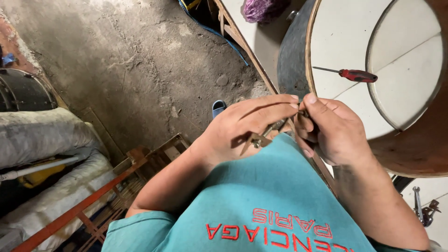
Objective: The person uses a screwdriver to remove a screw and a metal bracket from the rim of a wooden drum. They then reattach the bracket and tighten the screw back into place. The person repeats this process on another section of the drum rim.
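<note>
Sitting inside a big round drum shell (298,51), a red-handled screwdriver (350,73) lies on the white drumhead (340,32), just above both hands. Drum rests on a wood-edged white table (254,39); purple bundle (263,9) at the top edge. Grey concrete floor (126,60) fills the left, one blue sandal (218,108) on it near the left hand. Far left: black drum (23,93), grey padded rolls (42,135), a white pipe (39,168), orange metal frame (84,205). Loose metal hardware (422,210) lies bottom right on the table. Teal shirt (261,205) covers the lower middle.

Left hand (242,128) and right hand (331,130) meet fingertip to fingertip at the drum's near rim, close to the chest. Between them is a small metal tension rod with bracket (266,135), dull silver-brass, thin shaft, mostly hidden under the left fingers. Left fingers are closed flat over it, thumb under; right thumb and forefinger are pinched narrow on its upper end.
</note>
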